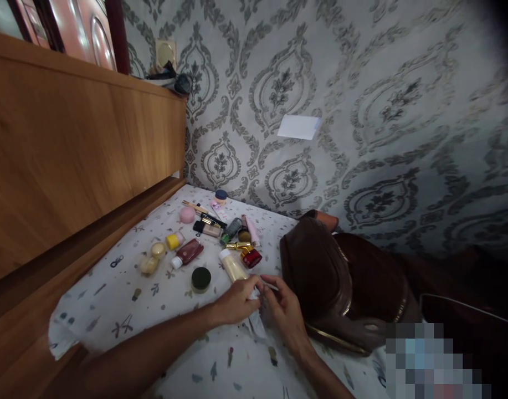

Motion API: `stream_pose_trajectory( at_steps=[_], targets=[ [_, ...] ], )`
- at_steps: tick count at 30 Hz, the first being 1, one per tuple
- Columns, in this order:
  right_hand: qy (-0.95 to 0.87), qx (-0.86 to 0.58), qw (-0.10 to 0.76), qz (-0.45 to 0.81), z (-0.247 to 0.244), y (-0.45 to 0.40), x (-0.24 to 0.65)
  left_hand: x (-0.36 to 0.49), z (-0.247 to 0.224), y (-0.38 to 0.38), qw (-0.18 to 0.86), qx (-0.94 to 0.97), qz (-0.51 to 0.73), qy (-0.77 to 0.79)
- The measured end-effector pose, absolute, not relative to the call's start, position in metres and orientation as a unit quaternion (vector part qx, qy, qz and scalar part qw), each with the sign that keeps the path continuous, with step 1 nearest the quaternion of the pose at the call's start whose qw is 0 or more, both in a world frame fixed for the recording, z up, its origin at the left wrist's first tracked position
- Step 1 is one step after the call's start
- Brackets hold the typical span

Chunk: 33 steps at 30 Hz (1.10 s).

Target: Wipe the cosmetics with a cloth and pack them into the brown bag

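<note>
A small pale item (pixel 271 286), mostly hidden and too unclear to name, is just left of the brown bag (pixel 314 266), with the left hand (pixel 241 299) pinching it in closed fingertips and the right hand (pixel 285 310) meeting it there in a narrow finger grip. Left of the bag and past the left hand lie the cream tube (pixel 234 267), the red bottle (pixel 251 257) and the dark-lidded jar (pixel 201 280); farther left of it are the white-capped bottle (pixel 188 253) and the yellow-capped container (pixel 174 240), all on the patterned sheet (pixel 162 310).
</note>
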State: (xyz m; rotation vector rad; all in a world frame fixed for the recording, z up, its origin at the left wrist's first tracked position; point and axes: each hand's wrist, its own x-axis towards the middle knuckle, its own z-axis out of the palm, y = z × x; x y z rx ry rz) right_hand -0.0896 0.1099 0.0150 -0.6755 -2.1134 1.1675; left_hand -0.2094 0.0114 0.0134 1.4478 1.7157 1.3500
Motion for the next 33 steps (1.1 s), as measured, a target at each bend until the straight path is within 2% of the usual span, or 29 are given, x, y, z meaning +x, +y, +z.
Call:
stream_pose_trajectory(
  at_steps=[12, 21, 27, 33],
  targets=[
    [-0.870, -0.184, 0.328, 0.319, 0.047, 0.123, -0.157, -0.212, 0.006, 0.018, 0.254, 0.546, 0.487, 0.633],
    [-0.918, -0.182, 0.225, 0.270, 0.058, 0.119, -0.169, -0.213, -0.005, 0.020, 0.264, 0.545, 0.481, 0.634],
    [-0.960, -0.155, 0.168, 0.164, 0.072, 0.116, -0.209, -0.212, 0.002, 0.018, 0.269, 0.550, 0.479, 0.629],
    [-0.991, -0.102, 0.064, 0.063, 0.076, 0.109, -0.272, -0.211, 0.012, 0.012, 0.276, 0.545, 0.459, 0.645]
  ],
)
